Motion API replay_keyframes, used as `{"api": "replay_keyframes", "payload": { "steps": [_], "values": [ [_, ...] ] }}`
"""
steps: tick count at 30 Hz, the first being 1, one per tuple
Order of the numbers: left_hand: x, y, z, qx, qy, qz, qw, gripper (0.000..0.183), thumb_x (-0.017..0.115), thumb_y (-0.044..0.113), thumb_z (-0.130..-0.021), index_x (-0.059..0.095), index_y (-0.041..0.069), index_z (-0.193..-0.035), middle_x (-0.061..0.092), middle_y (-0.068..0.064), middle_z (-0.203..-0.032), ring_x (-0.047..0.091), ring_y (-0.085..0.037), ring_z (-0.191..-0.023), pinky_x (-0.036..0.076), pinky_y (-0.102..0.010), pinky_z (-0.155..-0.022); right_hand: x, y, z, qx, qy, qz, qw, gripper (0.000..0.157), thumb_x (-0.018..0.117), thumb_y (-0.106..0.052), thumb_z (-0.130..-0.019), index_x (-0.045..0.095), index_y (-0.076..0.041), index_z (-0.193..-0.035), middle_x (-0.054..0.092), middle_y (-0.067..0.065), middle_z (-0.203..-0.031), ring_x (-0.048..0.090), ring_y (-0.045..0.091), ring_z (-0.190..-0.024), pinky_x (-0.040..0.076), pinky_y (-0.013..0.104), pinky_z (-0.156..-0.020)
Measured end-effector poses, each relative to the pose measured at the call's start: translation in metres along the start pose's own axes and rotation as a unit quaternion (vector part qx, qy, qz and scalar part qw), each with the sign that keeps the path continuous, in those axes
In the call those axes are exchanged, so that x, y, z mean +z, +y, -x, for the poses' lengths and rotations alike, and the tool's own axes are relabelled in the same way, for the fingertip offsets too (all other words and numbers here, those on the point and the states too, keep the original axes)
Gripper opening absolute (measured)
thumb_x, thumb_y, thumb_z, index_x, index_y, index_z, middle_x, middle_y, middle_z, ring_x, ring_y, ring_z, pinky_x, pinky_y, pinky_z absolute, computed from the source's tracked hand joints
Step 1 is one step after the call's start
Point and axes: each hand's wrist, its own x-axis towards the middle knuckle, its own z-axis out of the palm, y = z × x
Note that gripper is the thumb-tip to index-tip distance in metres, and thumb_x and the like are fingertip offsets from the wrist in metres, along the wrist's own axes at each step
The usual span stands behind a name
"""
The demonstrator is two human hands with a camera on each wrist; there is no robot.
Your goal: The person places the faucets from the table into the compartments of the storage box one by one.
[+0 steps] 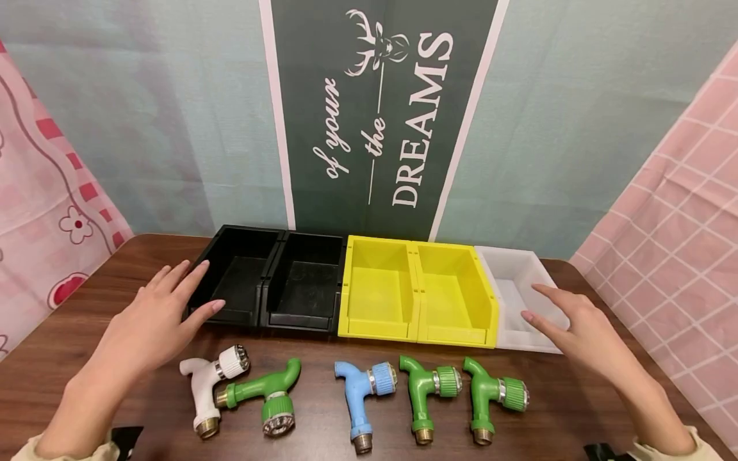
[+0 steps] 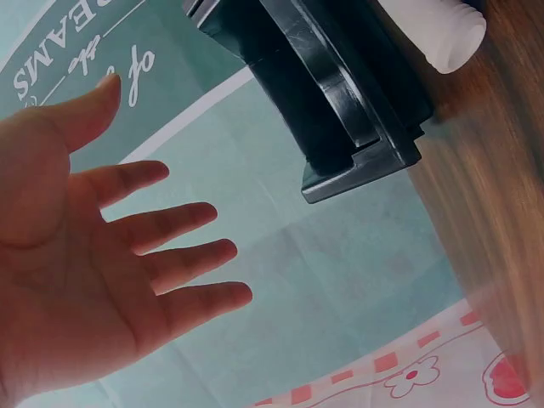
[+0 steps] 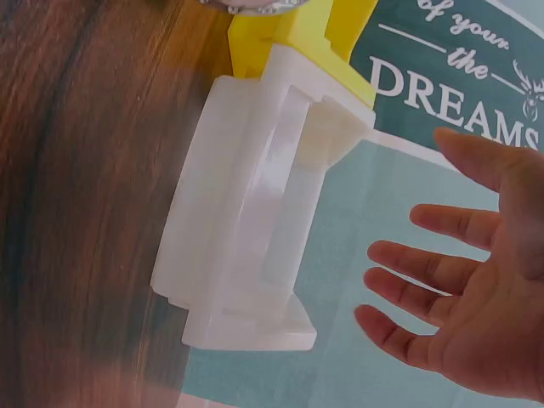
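White plastic marks one end of the row: a person's right hand [image 1: 582, 326] hovers by the white bin [image 1: 510, 301], its fingers parted and gently bent, while the left hand [image 1: 164, 314], fingers spread wide, hangs beside the outer black bin [image 1: 236, 285]; neither holds anything. Five taps lie in front on the tabletop [image 1: 317, 422]: a white tap [image 1: 202, 390] and a green tap [image 1: 259, 387] at left, a blue tap [image 1: 357, 397] midway, then a middle green tap [image 1: 423, 397] and a right green tap [image 1: 484, 397]. Trouble seems likeliest at left, where the green tap's brass end sits so close to the white tap that lifting one could drag the other; a low sweep of the left hand could knock both. Side walls rise above lower front lips, edges that might catch a spout. A strip of wood separates taps from bins, with wider room left of the blue tap; the backdrop [image 1: 202, 128] hangs close behind.
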Motion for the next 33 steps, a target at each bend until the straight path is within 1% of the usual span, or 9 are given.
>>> {"api": "replay_keyframes", "payload": {
  "steps": [5, 7, 10, 14, 16, 20, 26, 29, 33],
  "values": [
    [-0.001, -0.003, 0.001, -0.006, 0.029, 0.006, 0.9995, 0.071, 0.051, 0.048, -0.089, 0.034, 0.000, -0.138, 0.035, -0.032, -0.131, 0.033, -0.049, -0.117, 0.030, -0.067, -0.085, -0.004, 0.009, -0.008, 0.009, 0.027, 0.019, 0.999, 0.048, 0.068, -0.027, -0.083, 0.056, 0.006, -0.115, 0.059, 0.023, -0.101, 0.051, 0.031, -0.074, 0.041, 0.041, -0.058],
    [0.000, -0.005, 0.002, -0.011, 0.028, 0.012, 0.9995, 0.071, 0.052, 0.048, -0.089, 0.034, -0.002, -0.137, 0.037, -0.031, -0.130, 0.036, -0.050, -0.114, 0.031, -0.066, -0.084, -0.005, 0.014, -0.012, 0.015, 0.036, 0.021, 0.999, 0.045, 0.068, -0.026, -0.082, 0.057, 0.006, -0.112, 0.060, 0.019, -0.087, 0.049, 0.024, -0.069, 0.038, 0.035, -0.055],
    [0.000, -0.010, 0.003, -0.026, 0.013, 0.022, 0.9993, 0.072, 0.051, 0.049, -0.089, 0.034, -0.003, -0.136, 0.039, -0.031, -0.129, 0.038, -0.052, -0.111, 0.031, -0.067, -0.081, -0.008, 0.022, -0.015, 0.035, 0.037, 0.015, 0.999, 0.042, 0.068, -0.026, -0.082, 0.058, 0.004, -0.110, 0.060, 0.015, -0.080, 0.045, 0.011, -0.067, 0.036, 0.029, -0.053],
    [-0.001, -0.014, 0.003, -0.042, -0.010, 0.031, 0.9986, 0.073, 0.050, 0.050, -0.089, 0.034, -0.004, -0.136, 0.040, -0.035, -0.126, 0.038, -0.056, -0.108, 0.032, -0.066, -0.081, -0.010, 0.034, -0.017, 0.071, 0.018, -0.018, 0.997, 0.041, 0.065, -0.026, -0.085, 0.057, 0.005, -0.111, 0.062, 0.024, -0.092, 0.045, -0.009, -0.071, 0.040, 0.021, -0.056],
    [-0.002, -0.015, 0.003, -0.047, -0.018, 0.033, 0.9982, 0.073, 0.050, 0.050, -0.089, 0.035, -0.004, -0.135, 0.041, -0.036, -0.124, 0.038, -0.056, -0.108, 0.032, -0.066, -0.080, -0.010, 0.040, -0.018, 0.086, 0.007, -0.026, 0.996, 0.042, 0.063, -0.026, -0.087, 0.056, 0.006, -0.112, 0.061, 0.026, -0.094, 0.047, -0.006, -0.074, 0.039, 0.018, -0.056],
    [-0.005, -0.017, 0.004, -0.051, -0.026, 0.040, 0.9976, 0.071, 0.051, 0.050, -0.089, 0.039, -0.006, -0.131, 0.046, -0.036, -0.120, 0.042, -0.055, -0.104, 0.035, -0.065, -0.077, -0.009, 0.050, -0.018, 0.104, -0.009, -0.026, 0.994, 0.042, 0.060, -0.027, -0.088, 0.055, 0.007, -0.112, 0.061, 0.026, -0.095, 0.052, 0.010, -0.078, 0.040, 0.020, -0.055],
    [-0.006, -0.020, 0.007, -0.058, -0.032, 0.054, 0.9963, 0.064, 0.053, 0.047, -0.089, 0.046, -0.006, -0.124, 0.060, -0.029, -0.101, 0.051, -0.050, -0.095, 0.039, -0.060, -0.071, -0.006, 0.058, -0.015, 0.129, -0.027, -0.090, 0.987, 0.043, 0.057, -0.021, -0.091, 0.049, 0.013, -0.115, 0.059, 0.029, -0.095, 0.054, -0.001, -0.064, 0.048, 0.022, -0.053],
    [-0.006, -0.021, 0.008, -0.061, -0.033, 0.060, 0.9958, 0.061, 0.055, 0.045, -0.089, 0.048, -0.005, -0.122, 0.061, -0.026, -0.099, 0.053, -0.048, -0.094, 0.041, -0.058, -0.071, -0.003, 0.061, -0.014, 0.140, -0.030, -0.124, 0.982, 0.042, 0.055, -0.018, -0.092, 0.047, 0.016, -0.115, 0.058, 0.031, -0.096, 0.058, 0.004, -0.061, 0.052, 0.026, -0.053],
    [-0.005, -0.023, 0.010, -0.063, -0.041, 0.067, 0.9949, 0.059, 0.056, 0.044, -0.088, 0.050, -0.006, -0.120, 0.062, -0.022, -0.098, 0.057, -0.042, -0.091, 0.042, -0.055, -0.069, 0.000, 0.064, -0.012, 0.147, -0.021, -0.133, 0.980, 0.037, 0.055, -0.013, -0.092, 0.048, 0.016, -0.114, 0.059, 0.029, -0.094, 0.058, 0.005, -0.060, 0.052, 0.026, -0.052]
  ]
}}
